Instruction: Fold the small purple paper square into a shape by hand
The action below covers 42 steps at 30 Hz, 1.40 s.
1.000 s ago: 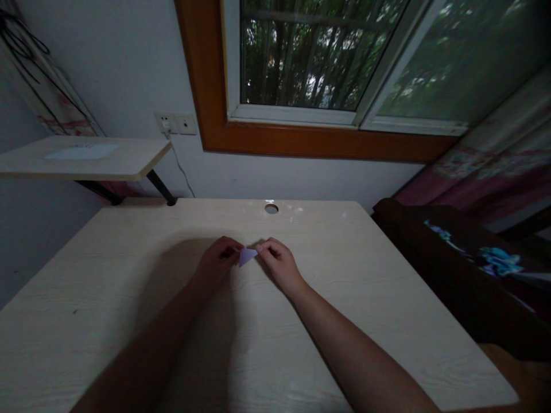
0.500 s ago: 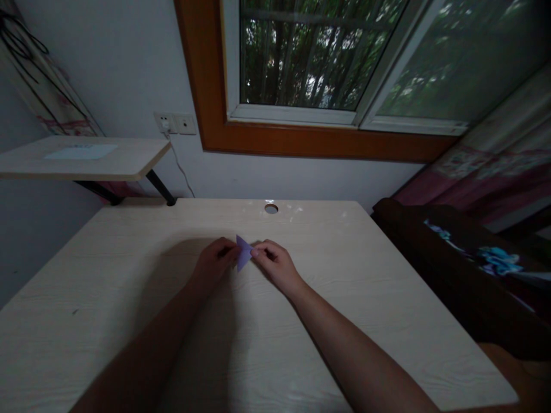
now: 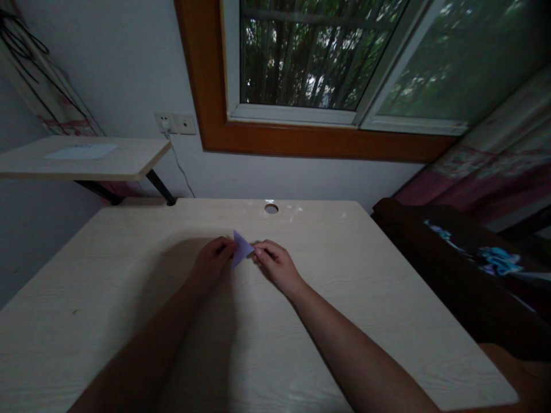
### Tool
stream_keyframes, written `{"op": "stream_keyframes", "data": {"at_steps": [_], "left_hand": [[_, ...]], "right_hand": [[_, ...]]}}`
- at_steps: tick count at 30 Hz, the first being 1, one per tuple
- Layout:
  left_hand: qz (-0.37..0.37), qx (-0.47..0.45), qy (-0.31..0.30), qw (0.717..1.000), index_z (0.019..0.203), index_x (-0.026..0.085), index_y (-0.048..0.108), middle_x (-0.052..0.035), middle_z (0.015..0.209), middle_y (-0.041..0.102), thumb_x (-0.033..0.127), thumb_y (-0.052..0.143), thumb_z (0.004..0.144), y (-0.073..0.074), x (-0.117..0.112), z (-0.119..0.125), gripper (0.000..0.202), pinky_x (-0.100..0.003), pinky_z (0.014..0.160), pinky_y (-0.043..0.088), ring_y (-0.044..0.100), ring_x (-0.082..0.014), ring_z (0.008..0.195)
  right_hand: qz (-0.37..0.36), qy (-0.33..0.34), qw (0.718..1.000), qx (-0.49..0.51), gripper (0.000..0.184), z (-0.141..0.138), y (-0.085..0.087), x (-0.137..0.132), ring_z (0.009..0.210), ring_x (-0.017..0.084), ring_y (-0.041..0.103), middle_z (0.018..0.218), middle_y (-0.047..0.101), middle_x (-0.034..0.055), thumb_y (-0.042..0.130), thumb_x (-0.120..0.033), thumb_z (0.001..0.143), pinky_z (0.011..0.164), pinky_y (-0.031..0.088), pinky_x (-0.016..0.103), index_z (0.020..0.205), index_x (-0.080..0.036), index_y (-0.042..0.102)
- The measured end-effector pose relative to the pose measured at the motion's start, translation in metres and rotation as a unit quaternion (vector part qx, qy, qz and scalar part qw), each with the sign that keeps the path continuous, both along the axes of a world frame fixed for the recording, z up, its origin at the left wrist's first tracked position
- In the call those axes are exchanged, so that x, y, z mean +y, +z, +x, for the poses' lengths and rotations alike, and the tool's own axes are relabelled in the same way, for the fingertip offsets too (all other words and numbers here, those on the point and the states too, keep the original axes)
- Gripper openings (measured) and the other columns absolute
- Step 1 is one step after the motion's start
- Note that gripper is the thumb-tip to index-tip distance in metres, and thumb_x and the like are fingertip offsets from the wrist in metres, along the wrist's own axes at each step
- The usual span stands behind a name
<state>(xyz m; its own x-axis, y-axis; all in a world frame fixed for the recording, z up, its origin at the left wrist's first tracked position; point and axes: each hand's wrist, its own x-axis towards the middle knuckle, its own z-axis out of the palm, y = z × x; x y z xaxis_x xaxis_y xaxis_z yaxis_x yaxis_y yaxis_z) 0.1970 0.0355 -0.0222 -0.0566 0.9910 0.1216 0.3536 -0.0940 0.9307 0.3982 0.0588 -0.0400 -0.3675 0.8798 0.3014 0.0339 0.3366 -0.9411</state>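
Note:
Between my two hands is a small piece of folded purple paper (image 3: 241, 250), shaped like a triangle with one point to the right. My left hand (image 3: 215, 256) pinches its left edge between thumb and fingers. The fingertips of my right hand (image 3: 275, 261) are closed at the paper's right point. Both hands rest low over the pale wood-grain desk (image 3: 275, 350), towards its far side. The fingers hide part of the paper's left edge.
A round cable hole (image 3: 271, 209) lies near the desk's back edge. At the left, a raised shelf (image 3: 142, 155) on dark legs carries a white sheet (image 3: 81, 151). Dark brown furniture (image 3: 430, 258) with blue-patterned cloth (image 3: 499, 261) stands at the right.
The purple paper has shifted slightly left and turned, showing a fuller flat triangle. My left hand has moved a little left with it; my right hand is nearly unmoved.

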Motion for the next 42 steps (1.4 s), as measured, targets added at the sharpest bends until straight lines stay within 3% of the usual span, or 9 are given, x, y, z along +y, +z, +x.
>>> {"op": "stream_keyframes", "data": {"at_steps": [17,26,30,32,35,38,42], "left_hand": [[0.037,0.028,-0.001,0.999,0.080,0.019,0.063,-0.0005,0.076,0.062,0.042,0.056,0.087,-0.011,0.003,-0.002,0.025,-0.026,0.068,0.043,0.055,-0.0152,0.072],[0.027,0.028,-0.010,0.999,0.077,0.018,0.064,-0.0009,0.074,0.063,0.037,0.057,0.087,-0.006,0.001,-0.001,0.023,-0.026,0.068,0.045,0.057,-0.0144,0.071],[0.036,-0.024,0.008,0.999,0.095,0.018,0.061,0.0000,0.077,0.061,0.034,0.063,0.084,-0.009,0.000,0.002,0.019,-0.024,0.065,0.047,0.058,-0.0124,0.069],[0.062,-0.052,0.033,0.996,0.104,0.020,0.055,0.0013,0.079,0.059,0.032,0.067,0.081,-0.013,0.000,0.004,0.029,-0.022,0.061,0.048,0.057,-0.0109,0.066],[0.138,-0.020,0.050,0.989,0.094,0.019,0.055,-0.0031,0.097,0.056,0.029,0.069,0.079,-0.016,-0.001,0.006,0.022,-0.022,0.064,0.051,0.058,-0.0112,0.077],[0.159,0.039,0.013,0.986,0.087,0.018,0.061,-0.0065,0.106,0.053,0.027,0.062,0.085,-0.012,-0.004,0.007,0.009,-0.024,0.070,0.054,0.058,-0.0129,0.085],[0.143,0.041,-0.034,0.988,0.097,0.020,0.064,-0.0070,0.111,0.053,0.029,0.057,0.090,-0.008,-0.005,0.008,0.014,-0.026,0.071,0.055,0.060,-0.0122,0.084]], "right_hand": [[0.004,-0.005,1.000,-0.020,0.030,0.001,0.007,-0.002,0.080,0.017,0.061,0.083,0.066,0.0055,0.054,-0.044,0.094,0.074,0.048,0.030,0.088,-0.020,0.071],[0.015,-0.004,0.999,-0.030,0.027,0.001,0.004,0.000,0.079,0.017,0.061,0.080,0.066,0.0040,0.055,-0.038,0.093,0.074,0.046,0.029,0.080,-0.020,0.070],[0.003,-0.012,1.000,-0.026,0.024,0.000,0.002,0.000,0.075,0.016,0.061,0.076,0.066,0.0028,0.057,-0.034,0.091,0.070,0.045,0.027,0.076,-0.019,0.068],[-0.002,-0.017,1.000,-0.023,0.022,-0.001,0.002,-0.001,0.074,0.015,0.061,0.076,0.066,0.0025,0.058,-0.033,0.090,0.069,0.045,0.026,0.076,-0.019,0.068],[-0.007,-0.022,0.999,-0.026,0.019,-0.001,0.003,-0.001,0.073,0.016,0.061,0.075,0.066,0.0024,0.059,-0.031,0.088,0.069,0.045,0.026,0.076,-0.019,0.068],[-0.005,-0.022,0.999,-0.028,0.018,0.000,0.005,-0.001,0.073,0.016,0.061,0.075,0.067,0.0023,0.059,-0.030,0.087,0.069,0.045,0.027,0.075,-0.019,0.068],[-0.011,-0.020,0.999,-0.022,0.018,-0.001,0.006,-0.002,0.072,0.016,0.061,0.075,0.067,0.0024,0.059,-0.030,0.087,0.069,0.046,0.027,0.075,-0.019,0.068]]}}
